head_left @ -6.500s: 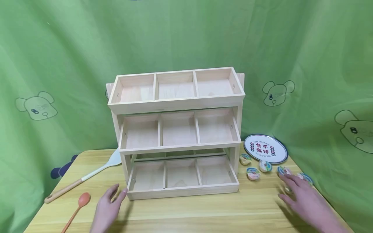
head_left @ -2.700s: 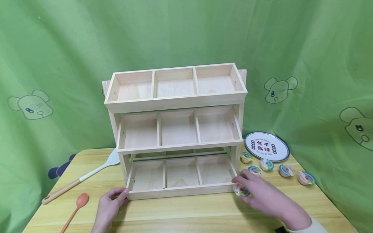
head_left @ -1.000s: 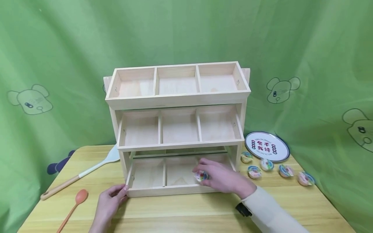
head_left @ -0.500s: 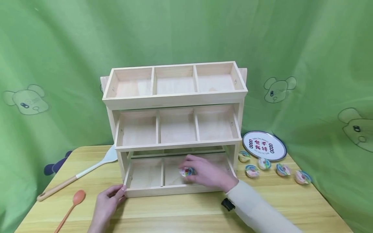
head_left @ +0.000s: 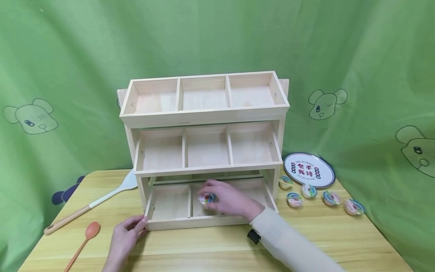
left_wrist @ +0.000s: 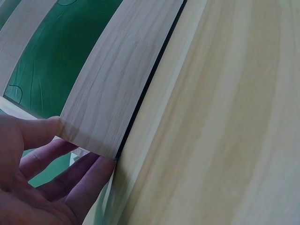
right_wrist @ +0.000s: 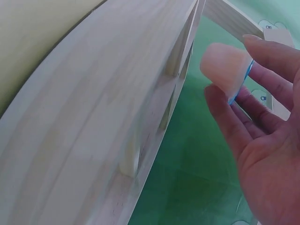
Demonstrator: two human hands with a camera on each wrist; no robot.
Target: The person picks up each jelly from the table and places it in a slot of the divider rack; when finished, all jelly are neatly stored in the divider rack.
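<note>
A three-tier wooden rack (head_left: 204, 121) stands mid-table, each tier a tray with three compartments. My right hand (head_left: 225, 198) pinches a small jelly cup (head_left: 206, 198) over the middle compartment of the bottom tray (head_left: 170, 204). In the right wrist view the jelly cup (right_wrist: 225, 68) shows a pale pink body and a blue-edged lid, between thumb and fingers, apart from the wood. At the bottom tray's front left corner, my left hand (head_left: 127, 236) holds the end of the front board (left_wrist: 112, 89), thumb at its upper edge and fingertips at its lower corner.
Several more jelly cups (head_left: 294, 200) lie right of the rack, before an oval plate (head_left: 309, 170) with red lettering. Left of the rack are a white spatula (head_left: 112, 192) with a wooden handle and an orange spoon (head_left: 91, 230). A green curtain (head_left: 204, 37) hangs behind.
My right hand picked up a jelly cup at the right and carried it left over the bottom tray, lately from its right part to the middle. My left hand came to the tray corner and stays there.
</note>
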